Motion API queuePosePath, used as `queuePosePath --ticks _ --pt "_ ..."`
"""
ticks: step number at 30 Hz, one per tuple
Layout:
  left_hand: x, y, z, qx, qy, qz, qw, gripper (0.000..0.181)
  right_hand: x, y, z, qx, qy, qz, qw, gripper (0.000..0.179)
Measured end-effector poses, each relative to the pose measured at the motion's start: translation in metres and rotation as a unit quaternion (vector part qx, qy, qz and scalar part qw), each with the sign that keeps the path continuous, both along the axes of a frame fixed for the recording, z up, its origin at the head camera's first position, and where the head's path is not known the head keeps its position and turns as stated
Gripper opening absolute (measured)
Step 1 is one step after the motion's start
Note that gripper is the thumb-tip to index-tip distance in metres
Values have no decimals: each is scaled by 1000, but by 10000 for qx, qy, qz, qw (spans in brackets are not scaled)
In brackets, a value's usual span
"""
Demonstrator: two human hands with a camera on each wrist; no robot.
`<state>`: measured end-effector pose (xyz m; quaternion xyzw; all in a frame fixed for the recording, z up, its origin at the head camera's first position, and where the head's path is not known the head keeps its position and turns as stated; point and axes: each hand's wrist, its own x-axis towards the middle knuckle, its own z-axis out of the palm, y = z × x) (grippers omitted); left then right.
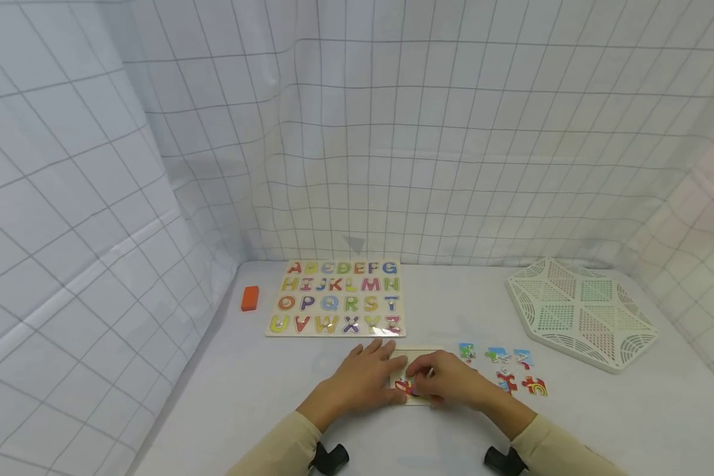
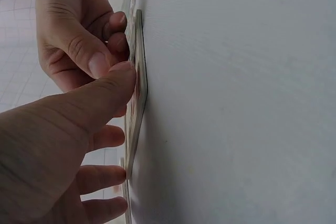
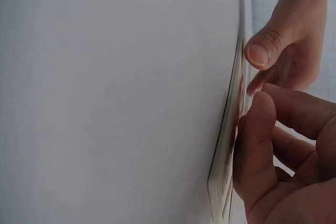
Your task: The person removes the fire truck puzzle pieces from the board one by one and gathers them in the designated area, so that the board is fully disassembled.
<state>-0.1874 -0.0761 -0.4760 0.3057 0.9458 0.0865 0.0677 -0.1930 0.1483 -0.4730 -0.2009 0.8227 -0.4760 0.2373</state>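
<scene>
- I work at a white table (image 1: 631, 410) hung round with gridded cloth.
- My small puzzle tray (image 1: 418, 370) lies flat on it.
- Behind the tray lies the alphabet board (image 1: 336, 297).
- Left of that board sits an orange block (image 1: 250, 298).
- Right of the tray lie loose puzzle pieces (image 1: 506, 370), and past them a white mesh panel (image 1: 580, 312).
</scene>
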Motion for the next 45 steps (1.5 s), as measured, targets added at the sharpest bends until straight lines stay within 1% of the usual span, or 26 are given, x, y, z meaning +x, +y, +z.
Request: queuePosePath --ticks 5,10,18,23,28,33,36,39,42,45 --pt "-1 -1 -2 -52 -16 -46 10000 71 5 -12 -3 158 243 -96 9995 26" --pt "0 -2 -1 -66 -51 -33 10000 73 5 -15 -4 147 235 -91 9996 21" --pt "0 -1 -1 -76 -134 16 9999 74 2 -17 -5 115 -30 -256 9996 15" --pt "0 -1 -2 -103 -129 10 9999 74 1 -16 -8 -150 -296 -419 9986 16" --pt "0 -1 -1 -100 -129 3 9999 74 -1 -14 -11 -432 -575 -592 9957 11" --pt "1 -1 -1 -120 -139 -23 9998 73 -3 -11 -11 -531 -676 -591 9945 9" --pt "1 -1 -1 -139 -149 -35 9998 73 -5 -8 -11 -590 -675 -605 9941 9" --pt "1 -1 -1 -136 -162 -43 9998 73 -5 -6 -10 -702 -777 -614 9926 11" --pt "1 -1 -1 -105 -189 -52 9998 72 -5 -3 -8 -898 -932 -596 9898 13" --pt "1 -1 -1 -95 -188 -53 9998 72 -6 0 -6 -1143 -1130 -628 9850 16"
